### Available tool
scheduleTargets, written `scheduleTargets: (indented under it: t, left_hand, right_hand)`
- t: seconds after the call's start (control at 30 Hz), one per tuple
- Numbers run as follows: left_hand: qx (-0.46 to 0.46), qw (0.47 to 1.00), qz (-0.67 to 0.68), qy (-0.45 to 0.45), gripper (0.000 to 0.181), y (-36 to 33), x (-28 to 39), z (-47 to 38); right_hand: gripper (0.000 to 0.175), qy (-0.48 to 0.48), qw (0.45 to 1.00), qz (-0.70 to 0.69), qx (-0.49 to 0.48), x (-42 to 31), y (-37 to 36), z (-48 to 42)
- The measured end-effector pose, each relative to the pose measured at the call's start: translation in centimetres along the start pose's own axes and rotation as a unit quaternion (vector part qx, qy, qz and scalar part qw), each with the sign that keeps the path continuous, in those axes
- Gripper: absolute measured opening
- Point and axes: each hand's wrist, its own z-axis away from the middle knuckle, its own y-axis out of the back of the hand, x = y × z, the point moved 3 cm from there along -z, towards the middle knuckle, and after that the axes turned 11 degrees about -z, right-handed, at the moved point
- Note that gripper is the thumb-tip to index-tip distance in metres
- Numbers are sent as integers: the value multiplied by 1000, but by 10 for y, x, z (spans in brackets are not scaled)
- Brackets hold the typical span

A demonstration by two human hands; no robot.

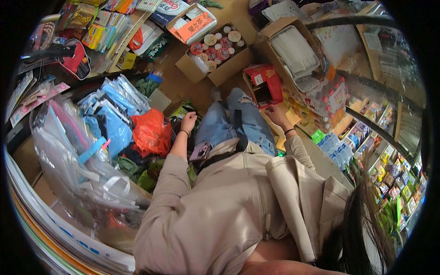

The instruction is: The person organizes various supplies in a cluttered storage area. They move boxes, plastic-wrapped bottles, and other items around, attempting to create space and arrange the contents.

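Observation:
My left hand (188,122) hangs beside my left thigh, its fingers loosely bent and nothing visible in it. Left of it lies a red plastic bag (152,132), with clear-wrapped light-blue packets (115,125) beyond. My right hand (276,115), wearing a dark wrist band, hangs by my right thigh, also with loose fingers and no object visible. Just beyond it stands an opened red carton (263,82). A phone (200,151) sticks out at my left hip.
Ahead, an open cardboard box (220,55) holds several lidded cups. Another box (292,51) holds white wrapped items. Bottles in shrink wrap (326,96) and snack shelves (388,178) stand right. A large clear plastic bag (79,165) bulges at left, near a crowded shelf (125,37).

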Motion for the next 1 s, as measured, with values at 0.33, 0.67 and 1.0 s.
scheduleTargets:
  t: [0.33,0.67,1.0]
  left_hand:
    - [27,987,53,152,43,6,6,-17]
    - [31,965,161,204,55,5,58,-160]
    - [150,955,188,171,69,13,12,-364]
  right_hand:
    - [38,70,993,68,-72,-70,-5,-220]
    - [29,8,1000,27,-2,-113,-10,-482]
    - [41,18,995,92,13,-97,-78,-615]
